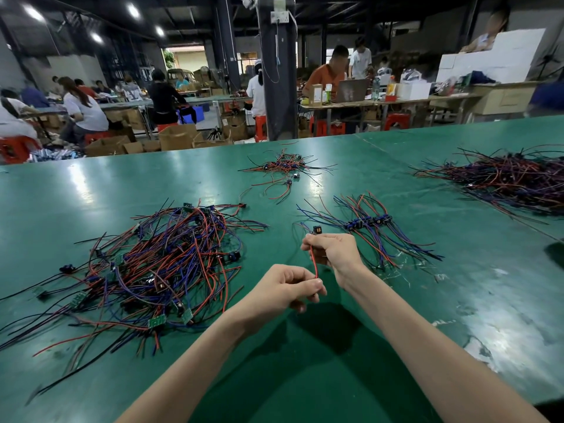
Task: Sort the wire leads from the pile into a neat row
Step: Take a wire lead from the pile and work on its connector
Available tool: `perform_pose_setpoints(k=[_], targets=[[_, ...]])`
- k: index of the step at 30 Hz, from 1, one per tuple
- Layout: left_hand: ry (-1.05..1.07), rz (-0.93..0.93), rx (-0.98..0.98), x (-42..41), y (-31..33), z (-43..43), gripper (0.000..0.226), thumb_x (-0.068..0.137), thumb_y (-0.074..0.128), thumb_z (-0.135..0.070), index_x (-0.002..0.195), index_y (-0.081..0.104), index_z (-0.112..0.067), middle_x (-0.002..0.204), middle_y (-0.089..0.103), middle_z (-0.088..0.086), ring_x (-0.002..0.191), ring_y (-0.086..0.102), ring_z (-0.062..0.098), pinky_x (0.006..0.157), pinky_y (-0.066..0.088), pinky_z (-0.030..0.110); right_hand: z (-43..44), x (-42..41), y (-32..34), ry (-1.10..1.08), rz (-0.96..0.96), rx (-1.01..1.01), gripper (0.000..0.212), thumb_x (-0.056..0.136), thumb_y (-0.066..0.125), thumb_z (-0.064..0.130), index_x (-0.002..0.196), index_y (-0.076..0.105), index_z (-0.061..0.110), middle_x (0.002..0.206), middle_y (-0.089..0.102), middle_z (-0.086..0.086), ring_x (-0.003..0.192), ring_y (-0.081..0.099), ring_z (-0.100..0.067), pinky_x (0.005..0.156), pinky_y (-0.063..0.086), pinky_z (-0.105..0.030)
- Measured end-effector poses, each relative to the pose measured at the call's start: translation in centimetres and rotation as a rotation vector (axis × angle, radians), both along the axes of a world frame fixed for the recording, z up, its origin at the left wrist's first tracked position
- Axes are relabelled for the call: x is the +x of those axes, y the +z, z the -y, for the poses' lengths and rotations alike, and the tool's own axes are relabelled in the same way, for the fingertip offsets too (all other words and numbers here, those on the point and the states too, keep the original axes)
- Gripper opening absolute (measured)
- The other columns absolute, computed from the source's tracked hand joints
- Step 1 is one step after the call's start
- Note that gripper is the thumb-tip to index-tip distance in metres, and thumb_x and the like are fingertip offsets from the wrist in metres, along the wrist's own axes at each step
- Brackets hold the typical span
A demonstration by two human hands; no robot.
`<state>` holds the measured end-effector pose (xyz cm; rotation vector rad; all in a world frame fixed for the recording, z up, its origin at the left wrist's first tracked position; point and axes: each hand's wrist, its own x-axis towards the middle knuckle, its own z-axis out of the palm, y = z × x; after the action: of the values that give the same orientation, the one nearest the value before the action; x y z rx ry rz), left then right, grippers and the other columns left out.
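Both hands are working one wire lead (314,264) just above the green table (427,300), between the pile (158,264) on the left and the partly built row (369,222) on the right. Right hand (332,251) is gripping the connector end, fingers curled round it. Left hand (287,288) is pinching the red wire's free end between thumb and fingertips. Reading this as the straightening step. Doing it well looks like drawing the wire taut without yanking at the connector joint, then laying it at the row's open left end, connector in line with the others, wires parallel and not crossing neighbours.
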<state>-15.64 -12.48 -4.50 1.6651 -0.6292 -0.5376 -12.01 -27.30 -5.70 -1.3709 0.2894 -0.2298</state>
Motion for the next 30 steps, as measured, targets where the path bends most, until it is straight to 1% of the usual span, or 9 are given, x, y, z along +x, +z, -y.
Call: perform_pose_setpoints(k=[3,5,8,13,16,19,25,28,30], targets=[[-0.029,-0.092,-0.015,0.5,0.0,-0.3,0.018,0.091,0.059,-0.018,0.078,0.069,-0.01,0.066,0.064,-0.003,0.053,0.047,0.006,0.055,0.043,0.018,0.0,0.1,0.0,0.008,-0.027,0.053,0.017,0.085,0.065,0.006,0.07,0.069,0.003,0.059,0.068,-0.004,0.055,0.057,-0.012,0.051,0.048,-0.017],[-0.079,-0.124,0.004,0.8,0.2,-0.6,0.023,0.085,0.062,-0.033,0.083,0.071,-0.012,0.074,0.066,-0.004,0.06,0.05,0.006,0.058,0.045,0.018,-0.1,0.1,0.0,0.031,-0.062,0.097,0.017,0.085,0.065,0.008,0.069,0.069,0.004,0.06,0.07,-0.005,0.055,0.06,-0.012,0.049,0.048,-0.016],[-0.045,-0.164,0.03,1.2,0.3,-0.7,0.038,0.077,0.06,-0.048,0.089,0.073,-0.014,0.082,0.068,-0.003,0.065,0.054,0.004,0.061,0.049,0.018,-0.5,0.2,0.0,0.097,-0.109,0.149,0.016,0.085,0.065,0.01,0.07,0.069,0.005,0.065,0.071,-0.007,0.059,0.063,-0.014,0.058,0.048,-0.021],[0.191,-0.255,-0.049,2.2,-0.4,-0.5,0.028,0.096,0.05,-0.024,0.098,0.067,-0.002,0.088,0.064,0.012,0.064,0.056,0.01,0.062,0.052,0.019,-1.2,-0.2,-0.1,0.209,-0.127,0.111,0.016,0.083,0.066,0.014,0.07,0.071,0.007,0.071,0.072,-0.006,0.058,0.062,-0.014,0.052,0.045,-0.021],[0.255,-0.294,-0.118,2.4,-0.8,-0.8,0.019,0.096,0.052,-0.015,0.095,0.068,-0.005,0.076,0.071,0.002,0.063,0.063,0.005,0.061,0.054,0.02,-1.7,-0.5,-0.2,0.248,-0.094,0.076,0.015,0.083,0.066,0.013,0.07,0.07,0.005,0.065,0.067,-0.006,0.048,0.053,-0.011,0.047,0.043,-0.019],[0.289,-0.315,-0.157,2.6,-0.9,-0.8,0.016,0.094,0.054,-0.01,0.093,0.07,-0.006,0.07,0.069,-0.001,0.059,0.061,0.002,0.056,0.05,0.017,-2.0,-0.6,-0.5,0.25,-0.058,0.051,0.014,0.082,0.067,0.008,0.071,0.07,0.001,0.056,0.064,-0.005,0.045,0.053,-0.012,0.046,0.045,-0.018],[0.224,-0.281,-0.158,2.2,-1.1,-0.4,0.014,0.091,0.059,-0.009,0.084,0.071,-0.005,0.058,0.063,-0.005,0.052,0.05,0.003,0.055,0.045,0.016,-1.3,-0.1,-0.4,0.15,-0.046,0.033,0.018,0.082,0.068,0.007,0.065,0.071,0.002,0.065,0.069,-0.01,0.052,0.058,-0.015,0.046,0.045,-0.02],[0.126,-0.217,-0.159,1.5,-1.1,0.0,0.016,0.089,0.061,-0.009,0.078,0.073,-0.008,0.059,0.062,-0.003,0.052,0.048,0.004,0.055,0.042,0.015,-0.4,0.3,-0.5,0.095,-0.033,-0.005,0.019,0.083,0.067,0.006,0.065,0.072,0.004,0.069,0.071,-0.011,0.065,0.063,-0.019,0.063,0.05,-0.029],[0.084,-0.184,-0.162,1.1,-1.1,0.0,0.015,0.089,0.062,-0.009,0.079,0.073,-0.008,0.06,0.062,-0.002,0.051,0.047,0.004,0.053,0.041,0.014,0.0,0.5,-0.5,0.067,-0.012,-0.047,0.018,0.084,0.066,0.006,0.066,0.072,0.003,0.068,0.072,-0.009,0.065,0.063,-0.017,0.066,0.05,-0.028]])
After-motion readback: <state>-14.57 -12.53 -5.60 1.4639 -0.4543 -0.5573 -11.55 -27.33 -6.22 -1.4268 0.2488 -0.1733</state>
